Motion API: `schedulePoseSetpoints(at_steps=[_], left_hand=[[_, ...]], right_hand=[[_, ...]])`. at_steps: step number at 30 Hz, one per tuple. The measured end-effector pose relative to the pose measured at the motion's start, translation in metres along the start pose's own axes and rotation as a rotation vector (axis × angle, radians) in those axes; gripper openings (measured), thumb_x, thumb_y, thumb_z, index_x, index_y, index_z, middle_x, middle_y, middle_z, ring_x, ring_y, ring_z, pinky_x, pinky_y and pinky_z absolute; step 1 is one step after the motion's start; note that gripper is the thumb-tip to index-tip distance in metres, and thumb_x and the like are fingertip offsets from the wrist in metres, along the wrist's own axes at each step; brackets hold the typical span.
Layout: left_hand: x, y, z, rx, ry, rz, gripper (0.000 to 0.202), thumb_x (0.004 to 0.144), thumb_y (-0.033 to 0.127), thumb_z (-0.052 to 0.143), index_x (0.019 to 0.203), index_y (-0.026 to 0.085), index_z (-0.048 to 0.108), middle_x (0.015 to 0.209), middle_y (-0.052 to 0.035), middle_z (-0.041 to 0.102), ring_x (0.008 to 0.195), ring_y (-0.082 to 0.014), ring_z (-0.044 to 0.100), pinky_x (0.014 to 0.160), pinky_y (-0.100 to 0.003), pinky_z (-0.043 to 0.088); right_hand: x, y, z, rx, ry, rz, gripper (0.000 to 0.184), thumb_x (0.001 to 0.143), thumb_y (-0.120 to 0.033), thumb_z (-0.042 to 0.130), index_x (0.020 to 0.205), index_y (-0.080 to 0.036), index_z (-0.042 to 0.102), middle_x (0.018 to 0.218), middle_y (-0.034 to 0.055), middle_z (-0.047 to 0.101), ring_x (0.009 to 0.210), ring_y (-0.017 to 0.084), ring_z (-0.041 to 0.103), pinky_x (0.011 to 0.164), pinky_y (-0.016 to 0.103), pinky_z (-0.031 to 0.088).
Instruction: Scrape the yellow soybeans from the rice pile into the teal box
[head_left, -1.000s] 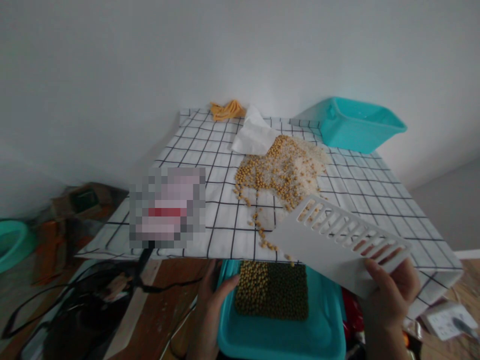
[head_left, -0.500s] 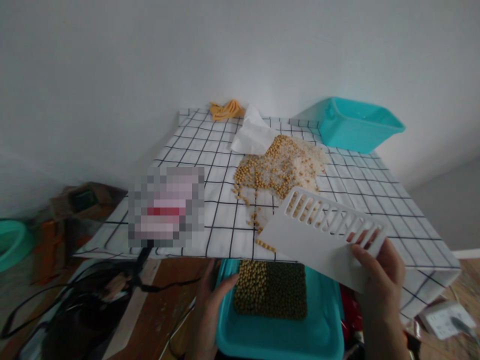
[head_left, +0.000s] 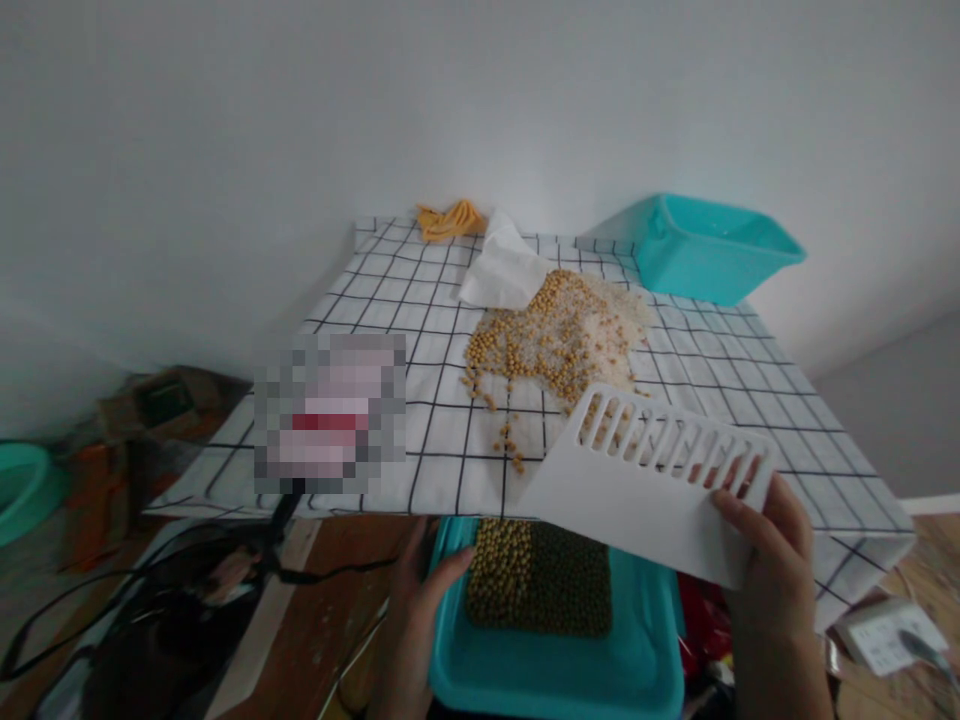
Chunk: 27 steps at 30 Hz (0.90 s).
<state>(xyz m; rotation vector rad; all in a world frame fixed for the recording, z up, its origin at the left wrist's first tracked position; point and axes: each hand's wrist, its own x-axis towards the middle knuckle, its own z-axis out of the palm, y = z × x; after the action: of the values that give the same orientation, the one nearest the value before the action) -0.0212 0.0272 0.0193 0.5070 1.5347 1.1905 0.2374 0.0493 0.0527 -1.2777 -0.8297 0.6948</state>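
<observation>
My right hand (head_left: 765, 560) is closed on a white slotted plastic scraper (head_left: 637, 490), holding it tilted over the front edge of the table. My left hand (head_left: 424, 605) grips the left rim of a teal tray (head_left: 555, 680) held below that edge. The tray holds yellow soybeans on its left and dark green beans on its right. A pile of soybeans mixed with white rice (head_left: 559, 335) lies on the checked tablecloth (head_left: 420, 400), with a thin trail of beans (head_left: 510, 445) running toward the scraper.
A second teal tub (head_left: 705, 250) stands at the back right of the table. A white tissue (head_left: 502, 275) and an orange bundle (head_left: 448, 218) lie at the back. A blurred-out item (head_left: 330, 415) sits front left. Cables (head_left: 187, 580) and clutter fill the floor at left.
The scraper has swept toward the table's front edge; the loose beans near the edge are gone from the cloth. My left hand and the tray have barely moved.
</observation>
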Motion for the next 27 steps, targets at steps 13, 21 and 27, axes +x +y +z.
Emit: schedulePoseSetpoints(at_steps=[13, 21, 27], left_hand=[[0.000, 0.002, 0.000, 0.018, -0.027, 0.032, 0.028, 0.064, 0.031, 0.072, 0.091, 0.025, 0.069, 0.083, 0.0009, 0.072, 0.090, -0.0250, 0.067, 0.084, -0.031, 0.049], [0.001, 0.003, 0.001, 0.002, 0.001, 0.030, 0.034, 0.062, 0.031, 0.073, 0.095, 0.024, 0.071, 0.088, -0.0010, 0.075, 0.093, -0.0276, 0.069, 0.085, -0.034, 0.050], [0.001, 0.003, 0.000, 0.015, -0.031, 0.045, 0.029, 0.064, 0.031, 0.071, 0.092, 0.024, 0.070, 0.083, -0.0004, 0.074, 0.087, -0.0265, 0.069, 0.084, -0.034, 0.050]], right_hand=[[-0.003, 0.001, 0.004, -0.038, 0.053, 0.012, 0.012, 0.068, -0.026, 0.072, 0.078, -0.020, 0.066, 0.071, 0.0005, 0.062, 0.061, 0.014, 0.054, 0.055, 0.024, 0.037], [-0.005, -0.002, 0.013, -0.024, 0.085, -0.026, 0.009, 0.071, -0.024, 0.069, 0.077, -0.019, 0.065, 0.072, 0.0021, 0.061, 0.063, 0.015, 0.055, 0.056, 0.026, 0.038], [-0.005, -0.001, 0.013, -0.010, 0.077, -0.027, 0.009, 0.071, -0.025, 0.070, 0.078, -0.020, 0.066, 0.073, 0.0021, 0.062, 0.064, 0.015, 0.056, 0.058, 0.026, 0.039]])
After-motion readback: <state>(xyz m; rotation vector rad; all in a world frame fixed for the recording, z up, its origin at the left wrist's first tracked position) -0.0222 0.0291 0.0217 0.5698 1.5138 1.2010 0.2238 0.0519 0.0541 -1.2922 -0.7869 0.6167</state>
